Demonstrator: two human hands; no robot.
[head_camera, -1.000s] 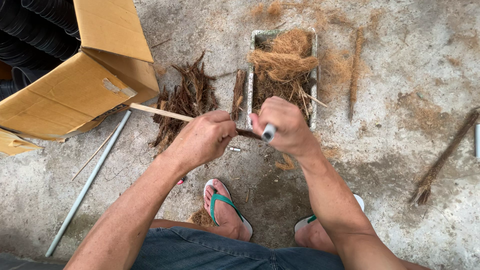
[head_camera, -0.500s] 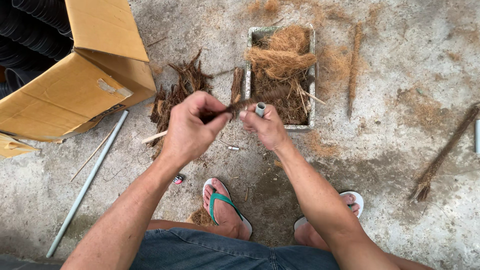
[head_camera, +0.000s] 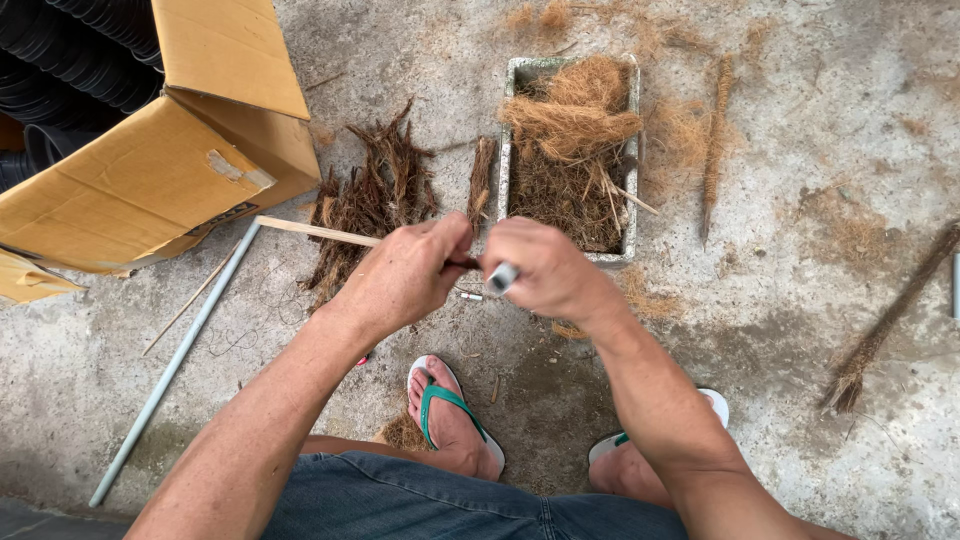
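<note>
Nearest, left hand (head_camera: 405, 272) with grip pressed shut around a thin pale wooden stick (head_camera: 318, 232) slanting out to the left. Right hand (head_camera: 545, 270) just beside, fist closed on a small grey-tipped tool (head_camera: 502, 278). Beyond, on the concrete floor (head_camera: 800, 250), a heap of dark fibre strips (head_camera: 375, 195) and a rectangular grey tray (head_camera: 632, 170) of brown coir. Far left, open brown cardboard box (head_camera: 150, 185), tape patch on its flap.
</note>
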